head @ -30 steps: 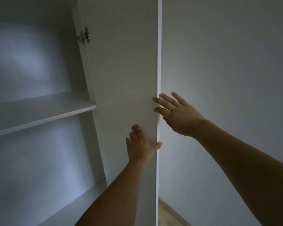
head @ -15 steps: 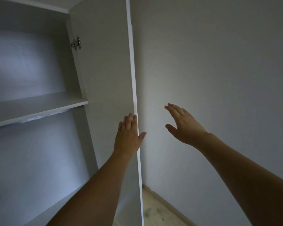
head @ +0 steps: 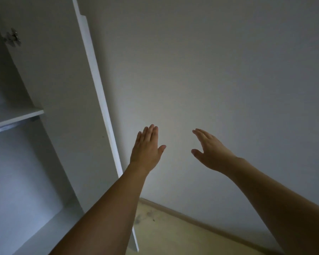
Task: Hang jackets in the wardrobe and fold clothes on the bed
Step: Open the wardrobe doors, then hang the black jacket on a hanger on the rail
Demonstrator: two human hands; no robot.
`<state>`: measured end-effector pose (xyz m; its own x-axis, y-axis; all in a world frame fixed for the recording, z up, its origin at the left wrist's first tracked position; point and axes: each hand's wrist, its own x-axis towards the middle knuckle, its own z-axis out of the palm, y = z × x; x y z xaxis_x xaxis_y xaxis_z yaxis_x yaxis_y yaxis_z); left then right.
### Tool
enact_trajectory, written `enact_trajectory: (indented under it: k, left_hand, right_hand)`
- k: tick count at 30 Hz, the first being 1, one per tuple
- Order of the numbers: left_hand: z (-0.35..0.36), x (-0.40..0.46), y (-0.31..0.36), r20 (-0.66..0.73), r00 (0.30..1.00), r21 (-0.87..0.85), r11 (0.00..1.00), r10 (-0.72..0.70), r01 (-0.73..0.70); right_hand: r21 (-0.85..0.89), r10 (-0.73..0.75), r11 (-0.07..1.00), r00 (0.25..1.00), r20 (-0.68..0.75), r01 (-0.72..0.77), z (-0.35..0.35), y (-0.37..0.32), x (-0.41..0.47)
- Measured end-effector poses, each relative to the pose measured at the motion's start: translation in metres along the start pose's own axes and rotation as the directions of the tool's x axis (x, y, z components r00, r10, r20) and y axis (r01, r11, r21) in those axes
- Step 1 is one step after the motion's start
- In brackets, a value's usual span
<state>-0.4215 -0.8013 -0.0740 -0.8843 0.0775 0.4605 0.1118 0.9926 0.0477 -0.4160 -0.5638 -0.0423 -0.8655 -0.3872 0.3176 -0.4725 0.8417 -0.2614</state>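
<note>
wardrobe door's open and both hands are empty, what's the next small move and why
Probably draw both hands back and turn away to fetch a jacket. The wardrobe door stands swung wide, the left hand and right hand hover open before the wall, holding nothing, and no clothing shows in this view.

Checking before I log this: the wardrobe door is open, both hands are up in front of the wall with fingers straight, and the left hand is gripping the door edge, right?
Not quite. The head view shows the left hand open and holding nothing, clear of the wardrobe door. The right hand matches.
</note>
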Motion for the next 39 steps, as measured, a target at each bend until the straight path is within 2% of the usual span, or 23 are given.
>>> enact_trajectory:
  k: [5,10,14,18,27,31,36,39]
  left_hand:
    - [-0.018,-0.032,0.099,0.01,0.999,-0.042,0.998,0.052,-0.051]
    - [-0.028,-0.069,0.23,0.02,0.995,-0.094,0.991,0.093,-0.091]
    - [-0.028,-0.098,0.337,0.048,0.98,-0.163,0.97,0.193,-0.183]
    - [-0.023,-0.111,0.409,0.057,0.956,-0.174,0.946,0.286,-0.273]
    - [-0.009,-0.125,0.54,0.179,0.936,-0.195,0.944,0.302,-0.267]
    - [-0.007,-0.137,0.625,0.148,0.933,-0.218,0.931,0.328,-0.292]
    - [0.003,-0.17,0.719,0.165,0.961,-0.325,0.932,0.223,-0.16]
    - [0.017,-0.189,0.77,0.219,0.952,-0.382,0.917,0.212,-0.116]
  right_hand:
    - [0.003,0.098,0.995,0.995,-0.024,-0.098,-0.046,0.055,-0.089]
    - [-0.007,0.166,0.986,0.986,-0.024,-0.166,-0.093,0.136,-0.201]
    - [0.007,0.302,0.953,0.953,0.025,-0.303,-0.122,0.202,-0.282]
    - [0.027,0.394,0.918,0.918,0.043,-0.395,-0.143,0.248,-0.332]
    - [0.077,0.488,0.87,0.873,0.006,-0.487,-0.191,0.34,-0.429]
    - [0.069,0.529,0.846,0.848,0.027,-0.529,-0.221,0.4,-0.487]
    - [0.076,0.534,0.84,0.844,0.06,-0.537,-0.247,0.481,-0.549]
    - [0.119,0.543,0.822,0.83,0.126,-0.556,-0.246,0.521,-0.58]
